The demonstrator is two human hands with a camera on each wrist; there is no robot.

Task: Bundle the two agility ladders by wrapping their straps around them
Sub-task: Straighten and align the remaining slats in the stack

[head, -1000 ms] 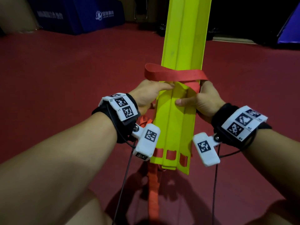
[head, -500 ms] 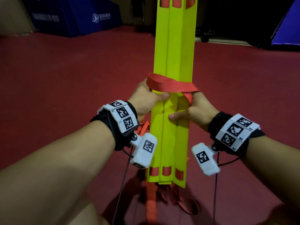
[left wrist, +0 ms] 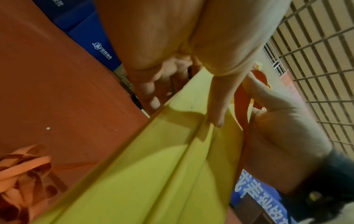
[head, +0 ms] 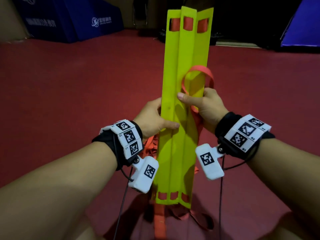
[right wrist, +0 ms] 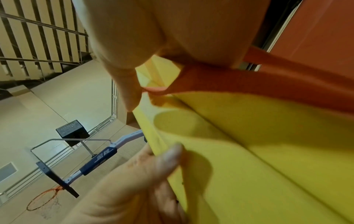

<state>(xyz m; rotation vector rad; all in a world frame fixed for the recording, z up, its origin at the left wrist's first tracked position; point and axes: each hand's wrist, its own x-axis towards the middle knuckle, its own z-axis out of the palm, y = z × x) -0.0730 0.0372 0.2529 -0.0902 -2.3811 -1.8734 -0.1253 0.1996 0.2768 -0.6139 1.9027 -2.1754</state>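
Left hand (head: 152,116) fingers behind rungs (head: 183,104)

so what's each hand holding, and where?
Left hand grips the yellow rung stack at its left edge, mid-length. Right hand grips its right edge and the red strap.

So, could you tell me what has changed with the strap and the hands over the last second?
The red strap, earlier drawn flat across the front of the yellow rungs, now stands as a slack loop at the bundle's right edge, held by the right hand. The left hand has slid lower on the left edge, thumb on the front. Both hands still hold the bundle upright.
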